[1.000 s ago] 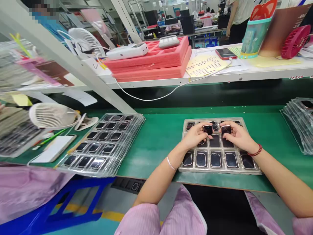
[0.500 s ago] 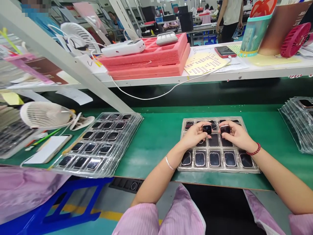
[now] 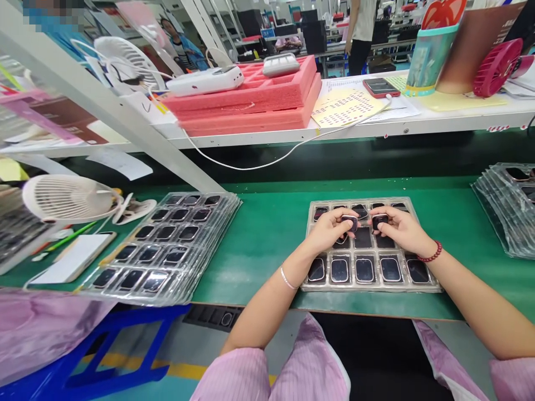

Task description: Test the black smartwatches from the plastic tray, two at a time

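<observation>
My left hand (image 3: 331, 230) and my right hand (image 3: 399, 229) hover over a transparent plastic tray (image 3: 370, 288) on the green bench. Each hand pinches one small square smartwatch body between fingers and thumb: one in the left (image 3: 350, 223), one in the right (image 3: 380, 220). Both have dark glass and a metallic rim. Rows of similar watch bodies, such as one (image 3: 364, 270) in the front row, sit in the tray's pockets. My hands hide part of the back rows.
Stacked plastic trays of watch bodies lie left (image 3: 163, 250) and right (image 3: 507, 209) on the green bench (image 3: 254, 262). A white fan (image 3: 67, 199) stands far left. Above, a white shelf (image 3: 355, 131) carries red foam trays (image 3: 251, 106), papers and a phone.
The whole scene has drifted slightly left and up in view as my head moved. Both hands still hold their watch bodies over the tray, the left one now tilted a little.
</observation>
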`<state>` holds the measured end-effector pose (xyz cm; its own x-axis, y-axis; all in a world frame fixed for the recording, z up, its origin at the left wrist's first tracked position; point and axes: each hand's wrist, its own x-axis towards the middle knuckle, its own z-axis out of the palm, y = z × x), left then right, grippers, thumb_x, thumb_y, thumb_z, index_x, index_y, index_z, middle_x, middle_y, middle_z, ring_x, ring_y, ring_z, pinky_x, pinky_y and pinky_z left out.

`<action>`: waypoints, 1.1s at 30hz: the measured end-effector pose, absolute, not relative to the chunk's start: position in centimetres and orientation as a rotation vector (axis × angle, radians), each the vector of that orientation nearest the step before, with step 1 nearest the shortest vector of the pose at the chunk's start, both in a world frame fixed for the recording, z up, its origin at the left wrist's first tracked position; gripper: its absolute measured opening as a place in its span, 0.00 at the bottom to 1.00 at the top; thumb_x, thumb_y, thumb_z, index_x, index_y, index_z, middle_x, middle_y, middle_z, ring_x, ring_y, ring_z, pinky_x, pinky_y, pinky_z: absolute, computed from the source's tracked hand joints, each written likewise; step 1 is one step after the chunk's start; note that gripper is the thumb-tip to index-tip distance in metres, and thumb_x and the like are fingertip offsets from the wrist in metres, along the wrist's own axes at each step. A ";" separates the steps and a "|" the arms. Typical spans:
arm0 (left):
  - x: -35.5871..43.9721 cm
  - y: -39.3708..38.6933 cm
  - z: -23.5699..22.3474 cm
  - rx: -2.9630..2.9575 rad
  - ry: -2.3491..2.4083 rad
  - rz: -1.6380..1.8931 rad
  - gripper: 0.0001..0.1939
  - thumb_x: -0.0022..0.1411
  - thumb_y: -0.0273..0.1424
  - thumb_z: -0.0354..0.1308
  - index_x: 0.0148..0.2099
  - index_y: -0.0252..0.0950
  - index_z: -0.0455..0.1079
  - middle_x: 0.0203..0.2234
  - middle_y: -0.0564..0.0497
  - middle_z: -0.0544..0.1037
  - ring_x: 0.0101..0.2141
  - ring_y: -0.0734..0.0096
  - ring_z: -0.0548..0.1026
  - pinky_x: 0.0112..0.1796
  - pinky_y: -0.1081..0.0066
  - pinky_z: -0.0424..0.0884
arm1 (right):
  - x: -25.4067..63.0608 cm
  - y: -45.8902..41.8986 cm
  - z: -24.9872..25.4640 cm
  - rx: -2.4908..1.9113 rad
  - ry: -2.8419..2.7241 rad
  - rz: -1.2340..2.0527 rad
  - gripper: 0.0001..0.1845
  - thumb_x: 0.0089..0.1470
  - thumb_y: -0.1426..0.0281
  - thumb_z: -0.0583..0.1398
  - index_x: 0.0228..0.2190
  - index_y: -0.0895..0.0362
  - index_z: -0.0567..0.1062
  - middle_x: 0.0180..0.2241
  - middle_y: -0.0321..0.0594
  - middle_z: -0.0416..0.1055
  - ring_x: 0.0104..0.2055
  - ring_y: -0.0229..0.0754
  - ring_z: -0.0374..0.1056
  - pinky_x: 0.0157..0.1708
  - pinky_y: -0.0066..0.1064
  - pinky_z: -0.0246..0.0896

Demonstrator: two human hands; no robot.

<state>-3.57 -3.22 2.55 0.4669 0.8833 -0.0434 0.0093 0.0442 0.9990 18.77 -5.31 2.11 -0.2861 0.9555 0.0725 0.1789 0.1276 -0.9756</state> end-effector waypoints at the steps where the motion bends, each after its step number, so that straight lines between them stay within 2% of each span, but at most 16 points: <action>1: -3.6 -3.2 2.6 1.364 0.867 0.815 0.20 0.57 0.37 0.62 0.48 0.30 0.69 0.36 0.43 0.80 0.26 0.73 0.78 0.23 0.79 0.65 | 18.8 -5.3 2.1 -1.132 -1.616 1.243 0.18 0.53 0.67 0.60 0.46 0.57 0.73 0.40 0.45 0.77 0.32 0.43 0.75 0.33 0.37 0.73; 4: -3.6 -3.3 2.6 1.346 0.860 0.820 0.19 0.56 0.34 0.62 0.49 0.31 0.69 0.37 0.42 0.80 0.27 0.72 0.78 0.24 0.79 0.66 | 18.8 -5.4 2.1 -1.127 -1.634 1.246 0.17 0.53 0.68 0.60 0.46 0.57 0.73 0.40 0.44 0.77 0.32 0.42 0.75 0.34 0.37 0.73; 9: -3.5 -3.2 2.5 1.329 0.817 0.797 0.22 0.55 0.27 0.60 0.53 0.31 0.67 0.41 0.40 0.79 0.31 0.71 0.80 0.27 0.79 0.68 | 18.8 -5.3 1.9 -1.101 -1.690 1.167 0.17 0.51 0.71 0.60 0.45 0.56 0.72 0.40 0.44 0.76 0.41 0.46 0.74 0.40 0.39 0.71; 16: -3.5 -3.3 2.5 1.317 0.831 0.799 0.23 0.54 0.25 0.57 0.54 0.32 0.67 0.42 0.40 0.79 0.31 0.70 0.80 0.27 0.78 0.68 | 18.9 -5.4 2.0 -1.109 -1.739 1.147 0.15 0.51 0.72 0.59 0.44 0.56 0.71 0.37 0.42 0.76 0.39 0.46 0.74 0.41 0.39 0.70; 21: -3.6 -3.3 2.6 1.293 0.845 0.825 0.27 0.50 0.21 0.56 0.55 0.33 0.66 0.44 0.41 0.78 0.33 0.70 0.79 0.29 0.77 0.68 | 18.9 -5.4 2.0 -1.097 -1.759 1.133 0.19 0.50 0.72 0.60 0.46 0.55 0.70 0.39 0.43 0.75 0.41 0.47 0.73 0.41 0.40 0.70; 27: -3.5 -3.0 2.1 1.190 0.848 0.837 0.31 0.44 0.19 0.57 0.54 0.35 0.63 0.41 0.46 0.78 0.31 0.72 0.78 0.28 0.77 0.67 | 18.7 -4.9 1.4 -1.073 -1.717 1.129 0.18 0.49 0.73 0.58 0.44 0.56 0.71 0.41 0.44 0.75 0.43 0.46 0.73 0.43 0.40 0.69; 29: -3.6 -2.8 2.0 1.118 0.833 0.885 0.32 0.42 0.20 0.59 0.52 0.35 0.62 0.41 0.47 0.78 0.29 0.74 0.77 0.27 0.78 0.66 | 18.6 -4.7 1.2 -1.053 -1.662 1.170 0.17 0.48 0.74 0.58 0.43 0.56 0.71 0.41 0.43 0.76 0.41 0.44 0.73 0.39 0.36 0.70; 33: -4.4 -2.3 3.9 0.979 0.864 1.037 0.31 0.38 0.19 0.62 0.48 0.34 0.64 0.37 0.50 0.77 0.28 0.78 0.74 0.26 0.80 0.65 | 18.4 -4.4 1.0 -1.044 -1.460 1.312 0.20 0.44 0.75 0.58 0.42 0.57 0.69 0.39 0.43 0.77 0.30 0.38 0.73 0.25 0.28 0.68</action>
<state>-4.39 -2.35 3.92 0.2818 0.9525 -0.1157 -0.2853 0.1983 0.9377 18.37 -4.39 1.02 -0.2528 0.9645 0.0768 0.0268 0.0863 -0.9959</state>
